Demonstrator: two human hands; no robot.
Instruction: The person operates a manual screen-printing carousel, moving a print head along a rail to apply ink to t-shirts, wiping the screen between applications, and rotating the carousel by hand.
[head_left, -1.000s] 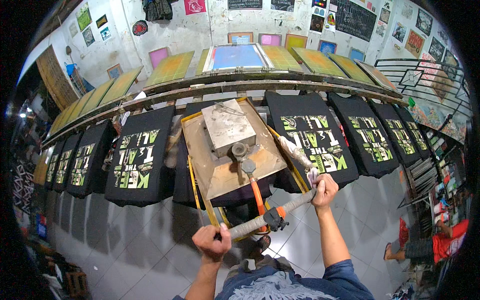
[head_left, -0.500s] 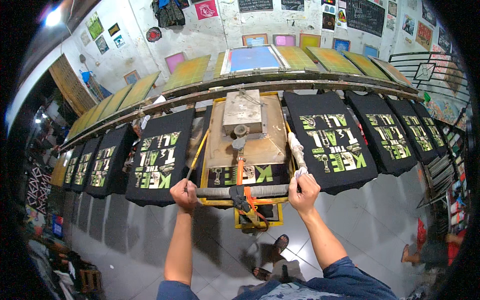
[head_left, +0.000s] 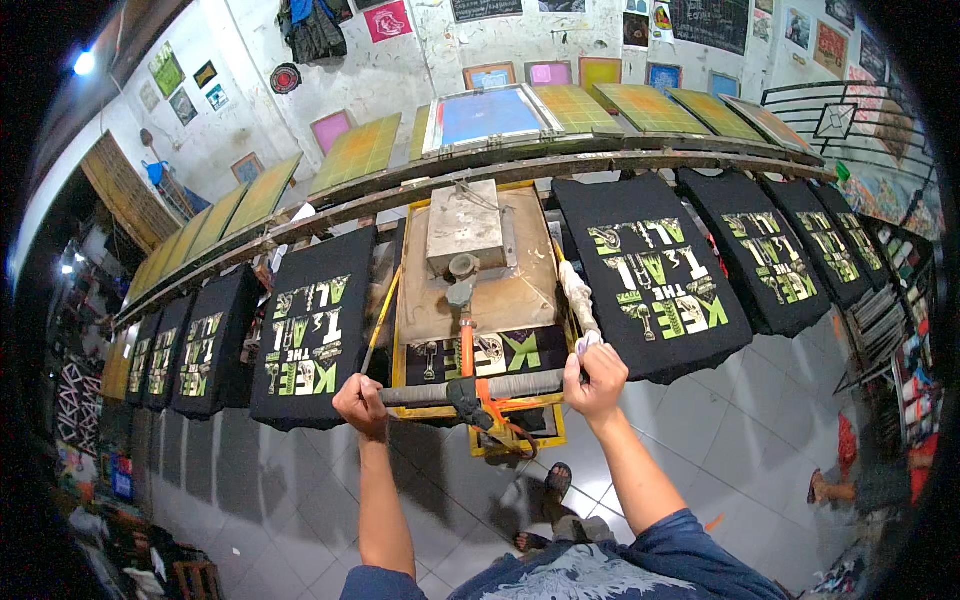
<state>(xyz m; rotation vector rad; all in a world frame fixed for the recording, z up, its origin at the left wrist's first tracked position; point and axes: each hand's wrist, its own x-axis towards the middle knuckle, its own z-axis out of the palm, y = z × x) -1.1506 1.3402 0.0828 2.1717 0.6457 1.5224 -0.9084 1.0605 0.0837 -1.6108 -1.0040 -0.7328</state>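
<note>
My left hand point(head_left: 360, 405) is closed round the left end of a grey wrapped handlebar point(head_left: 535, 383). Around its right end my right hand point(head_left: 597, 380) is closed, beside a white cloth-wrapped rod point(head_left: 577, 298). An orange post point(head_left: 466, 350) joins the bar to a broad tan metal heater plate point(head_left: 500, 305), topped by a grey metal box point(head_left: 464, 228). A yellow frame point(head_left: 552, 425) carries this unit. Beneath it lies a black shirt, its green and white print point(head_left: 490, 352) showing between plate and bar; the rest is covered.
Black printed shirts lie on boards in a row to the left point(head_left: 312, 325) and right point(head_left: 655, 275). Behind runs a long rail point(head_left: 350, 205) with tilted printing screens point(head_left: 355, 155). Another person's leg point(head_left: 835, 490) shows at the lower right. Shelves point(head_left: 905, 350) stand at the right.
My view has turned slightly, so the scene sits a little further left and tilted. More of the print shows between plate and bar. Both hands keep their hold.
</note>
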